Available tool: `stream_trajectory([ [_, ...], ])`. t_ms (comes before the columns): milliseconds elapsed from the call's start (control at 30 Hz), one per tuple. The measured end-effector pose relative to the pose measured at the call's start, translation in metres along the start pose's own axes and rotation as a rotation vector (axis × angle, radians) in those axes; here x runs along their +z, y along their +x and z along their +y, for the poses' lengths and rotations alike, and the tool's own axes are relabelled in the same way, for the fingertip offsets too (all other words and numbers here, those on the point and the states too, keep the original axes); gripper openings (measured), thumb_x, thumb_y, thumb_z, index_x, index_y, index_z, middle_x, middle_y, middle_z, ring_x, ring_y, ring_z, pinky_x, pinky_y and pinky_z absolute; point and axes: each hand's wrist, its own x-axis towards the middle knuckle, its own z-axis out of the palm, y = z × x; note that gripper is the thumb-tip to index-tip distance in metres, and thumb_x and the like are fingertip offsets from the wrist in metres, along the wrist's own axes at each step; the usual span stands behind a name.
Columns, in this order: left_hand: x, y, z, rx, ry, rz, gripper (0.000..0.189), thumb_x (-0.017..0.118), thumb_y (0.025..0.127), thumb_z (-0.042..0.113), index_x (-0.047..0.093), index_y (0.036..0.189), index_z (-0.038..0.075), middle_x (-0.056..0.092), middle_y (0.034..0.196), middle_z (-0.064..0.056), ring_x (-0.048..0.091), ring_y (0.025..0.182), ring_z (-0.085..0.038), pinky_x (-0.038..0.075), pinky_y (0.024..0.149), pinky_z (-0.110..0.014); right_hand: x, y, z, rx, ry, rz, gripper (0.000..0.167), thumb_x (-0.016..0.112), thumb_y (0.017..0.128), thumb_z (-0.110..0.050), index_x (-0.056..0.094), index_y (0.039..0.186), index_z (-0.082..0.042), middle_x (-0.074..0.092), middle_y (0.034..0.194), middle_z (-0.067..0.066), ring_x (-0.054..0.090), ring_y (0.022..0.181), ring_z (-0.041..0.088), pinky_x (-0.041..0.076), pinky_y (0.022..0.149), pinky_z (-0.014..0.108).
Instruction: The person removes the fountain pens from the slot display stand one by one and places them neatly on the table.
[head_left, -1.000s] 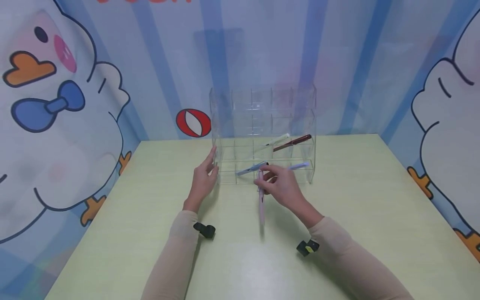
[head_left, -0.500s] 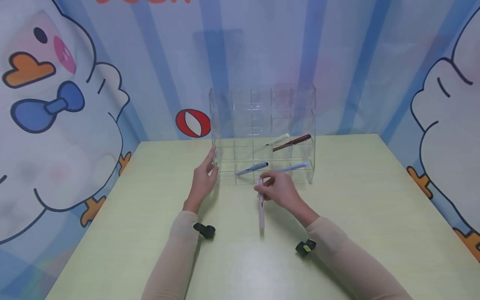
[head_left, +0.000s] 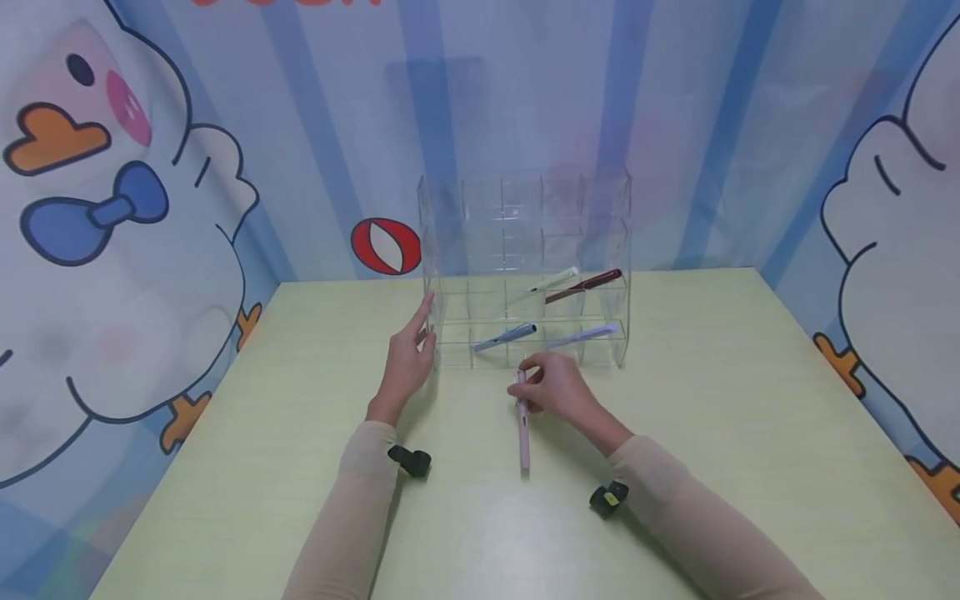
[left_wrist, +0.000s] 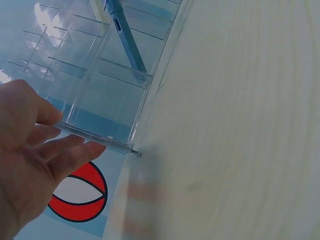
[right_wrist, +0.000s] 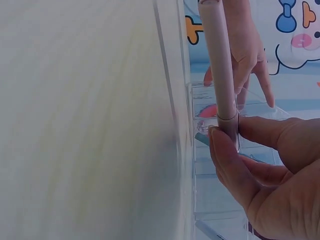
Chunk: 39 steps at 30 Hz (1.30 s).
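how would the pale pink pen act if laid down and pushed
The pale pink pen looks stiff: it is straight though the right hand pinches it near one end. It is probably light, being slim, and might roll, since its sides look rounded.

The right hand (head_left: 555,387) pinches between thumb and fingertips, its other fingers bent in just beside the grip, while the right wrist (head_left: 613,433) and the sleeved right forearm (head_left: 712,521) slant back from it toward the person, out to the right. Left of that grip and a little farther forward, the left hand (head_left: 408,360) reaches out with fingers fairly straight and slightly spread, the left forearm (head_left: 341,512) trailing back toward the body, its sleeve ending at the wrist.
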Motion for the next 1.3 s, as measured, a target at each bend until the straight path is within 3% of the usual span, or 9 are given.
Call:
stream_trajectory([
  [300, -0.0003, -0.0012, 0.0035, -0.020, 0.047, -0.033, 0.070, 0.047, 0.102, -0.002, 0.023, 0.161, 0.028, 0.033, 0.159, -0.009, 0.045, 0.136, -0.034, 0.043, 0.107, -0.045, 0.0028, -0.0010, 0.0012, 0.041, -0.046, -0.022, 0.036, 0.079, 0.085, -0.007, 0.065, 0.115, 0.008, 0.069, 0.084, 0.013, 0.067, 0.059, 0.016, 0.059, 0.056, 0.029],
  [633, 0.0001, -0.0009, -0.0003, -0.002, 0.035, -0.023, 0.071, 0.048, 0.100, -0.005, 0.025, 0.161, 0.024, 0.035, 0.158, -0.010, 0.043, 0.138, -0.032, 0.043, 0.107, -0.045, 0.0019, -0.0038, 0.0005, 0.081, -0.122, -0.062, 0.027, 0.081, 0.082, -0.006, 0.067, 0.102, 0.005, 0.068, 0.079, 0.010, 0.067, 0.058, 0.015, 0.057, 0.054, 0.028],
  [800, 0.0000, 0.0004, 0.0004, -0.009, 0.024, -0.017, 0.071, 0.050, 0.100, -0.006, 0.027, 0.160, 0.024, 0.037, 0.157, -0.014, 0.048, 0.134, -0.037, 0.044, 0.106, -0.046, 0.0024, -0.0045, 0.0015, 0.096, -0.168, -0.103, 0.027, 0.081, 0.082, -0.006, 0.067, 0.102, 0.004, 0.067, 0.077, 0.009, 0.067, 0.058, 0.015, 0.057, 0.053, 0.028],
  [1067, -0.0008, 0.0001, 0.0021, -0.022, 0.025, -0.028, 0.072, 0.049, 0.101, -0.002, 0.024, 0.160, 0.030, 0.035, 0.158, -0.010, 0.049, 0.133, -0.037, 0.043, 0.106, -0.046, 0.0046, -0.0065, 0.0017, 0.103, -0.219, -0.149, 0.025, 0.080, 0.082, -0.005, 0.068, 0.102, 0.003, 0.066, 0.073, 0.008, 0.066, 0.057, 0.015, 0.056, 0.053, 0.028],
  [1300, -0.0010, -0.0008, 0.0018, -0.021, 0.020, -0.032, 0.071, 0.049, 0.101, -0.002, 0.024, 0.161, 0.029, 0.035, 0.158, -0.010, 0.048, 0.133, -0.038, 0.043, 0.106, -0.046, 0.0050, -0.0079, 0.0001, 0.110, -0.208, -0.162, 0.030, 0.081, 0.080, -0.004, 0.067, 0.105, 0.004, 0.067, 0.076, 0.009, 0.067, 0.059, 0.016, 0.057, 0.054, 0.029],
])
